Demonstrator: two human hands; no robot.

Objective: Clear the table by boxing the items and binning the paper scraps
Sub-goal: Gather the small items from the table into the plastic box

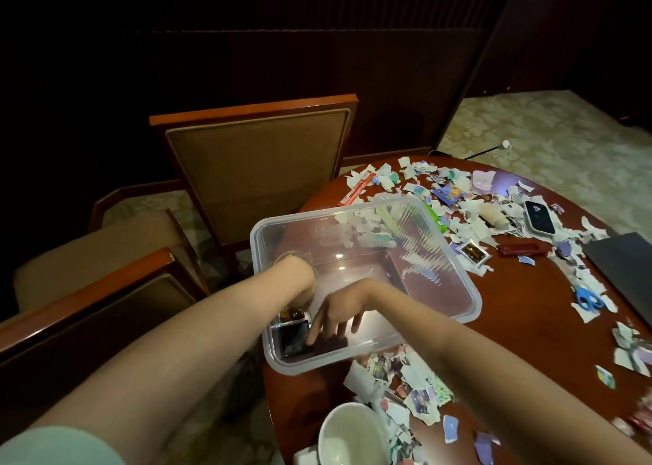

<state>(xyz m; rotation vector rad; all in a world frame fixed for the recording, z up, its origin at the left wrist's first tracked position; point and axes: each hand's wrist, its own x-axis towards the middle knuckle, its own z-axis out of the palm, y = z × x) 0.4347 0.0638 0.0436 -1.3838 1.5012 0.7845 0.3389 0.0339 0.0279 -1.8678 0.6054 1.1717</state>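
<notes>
Right, closest to me a white bowl sits at the near edge of the surface, and just beside it lies a heap of torn paper scraps, printed bits and plain white ones all mixed. Past those is the clear plastic box, standing on the surface at its left edge, and both my hands are down inside its near corner. My right hand has the fingers straight and spread, pointing down, the tips touching a dark flat item that lies on the box floor against the near wall. My left hand reaches in over the left rim, just above a small clear case; its fingers are hidden, so I cannot tell whether they grip anything. Further out, more scraps cover the surface behind and to the right of the box. Blue-handled scissors lie among them on the right, a dark red stapler beyond, then a phone face up. A dark laptop sits at the right edge. Beyond the box, a wooden chair with a padded back stands at the left.
</notes>
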